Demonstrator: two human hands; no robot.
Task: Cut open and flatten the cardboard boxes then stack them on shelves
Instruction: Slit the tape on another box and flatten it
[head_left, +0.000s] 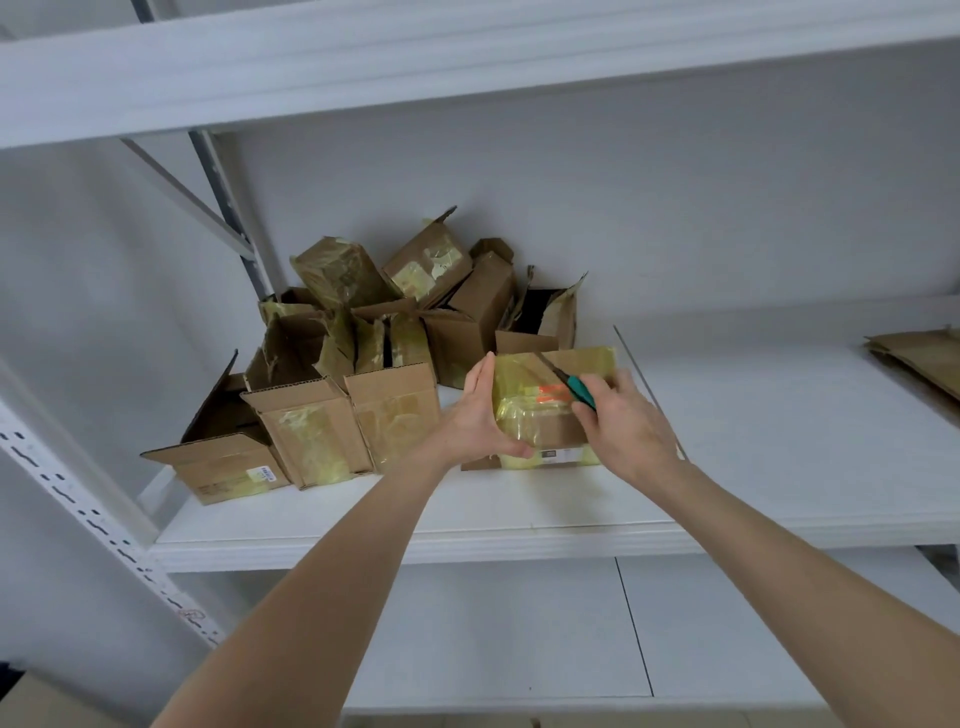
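On the white metal shelf (779, 447) stood a small brown cardboard box wrapped in yellow tape (540, 428), just in front of a pile of opened brown cardboard boxes (363, 338) heaped toward the back left. The left hand (480, 415) held the small box at its left corner, fingers straight up along the side and the thumb wrapped across the lower front face. The right hand (623, 426) had its fingers clenched around a teal-handled cutter (579, 391), whose dark blade slanted up and left onto the box's top. Far right on the same shelf lay flattened brown cardboard sheets (919, 358), well apart.
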